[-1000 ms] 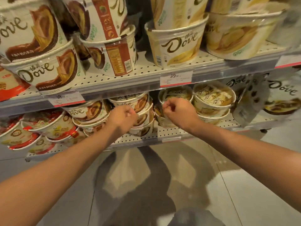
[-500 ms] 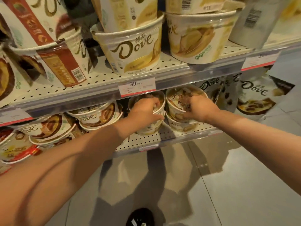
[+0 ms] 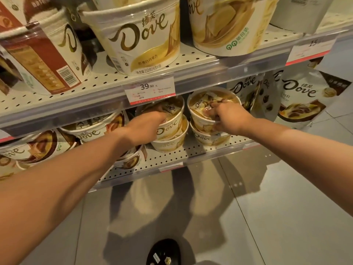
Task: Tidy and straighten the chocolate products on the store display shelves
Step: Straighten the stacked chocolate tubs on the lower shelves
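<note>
Two stacks of cream Dove chocolate cups stand side by side on the lower perforated shelf point(image 3: 172, 159). My left hand point(image 3: 145, 127) grips the rim of the left stack's top cup point(image 3: 172, 123), fingers curled over its lid. My right hand point(image 3: 227, 119) grips the near rim of the right stack's top cup point(image 3: 202, 106), fingers on its clear lid. Each top cup sits on a second cup, the left one point(image 3: 168, 144) and the right one point(image 3: 208, 139). My hands hide part of both rims.
Large Dove tubs point(image 3: 139, 39) fill the upper shelf above a 39.90 price tag point(image 3: 150, 88). More brown and cream cups point(image 3: 89, 131) crowd the lower shelf to the left. Dove pouches point(image 3: 299, 96) hang at the right. Grey floor tiles lie below.
The view has shifted right and closer to the shelf. Both hands moved from the brown cups to the cream cup stacks and now hold their top cups' rims.
</note>
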